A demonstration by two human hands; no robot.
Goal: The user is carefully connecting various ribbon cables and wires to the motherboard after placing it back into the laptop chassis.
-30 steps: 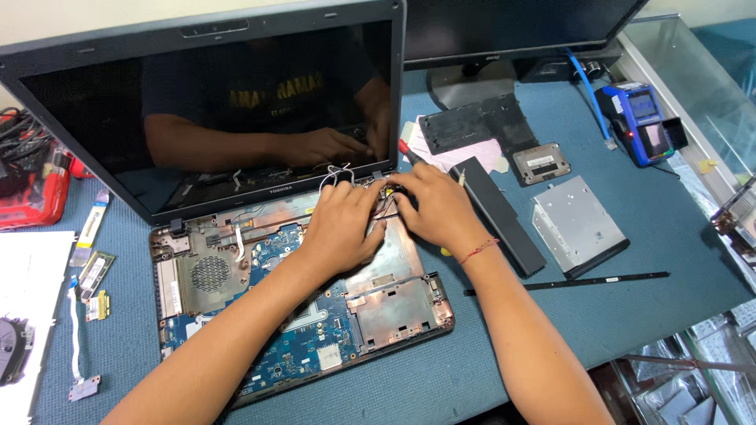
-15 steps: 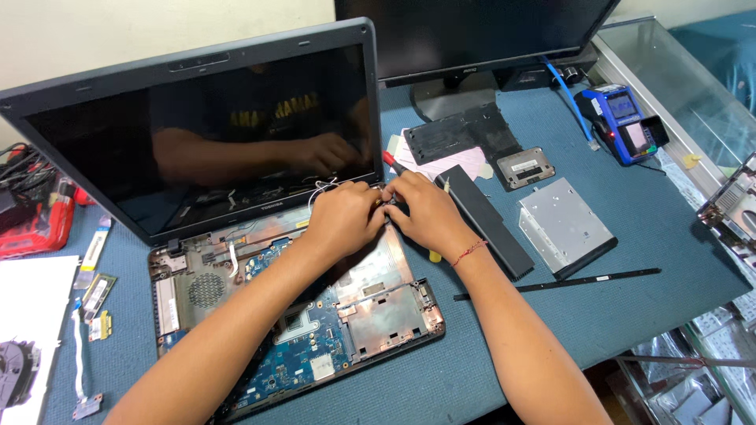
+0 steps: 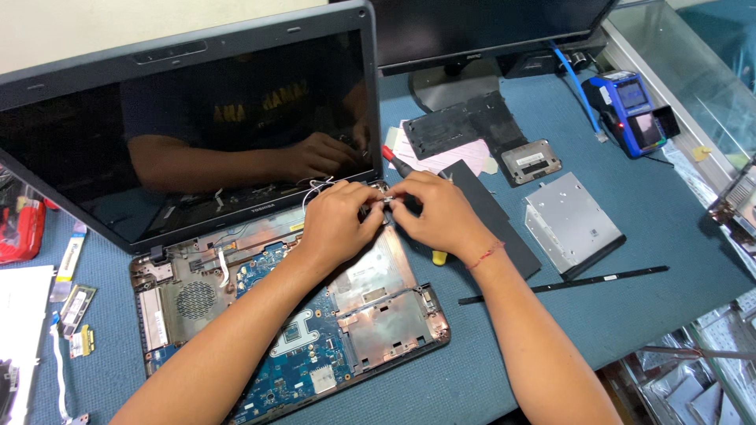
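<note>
Both hands, left hand (image 3: 335, 220) and right hand (image 3: 437, 212), pinch small white wires (image 3: 315, 186) at the right hinge of the opened dark grey laptop (image 3: 260, 260) on the blue counter (image 3: 669, 236); freeing them likely demands delicate fingertip work.

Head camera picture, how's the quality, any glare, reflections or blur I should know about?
Head view: even, soft light with only faint shadows under the hands; the dark laptop screen mirrors the person's arms and shirt; the left hand and right hand at the hinge are slightly soft, so the small part pinched between them is hard to make out; the blue table edges bend a little from the wide lens.
</note>
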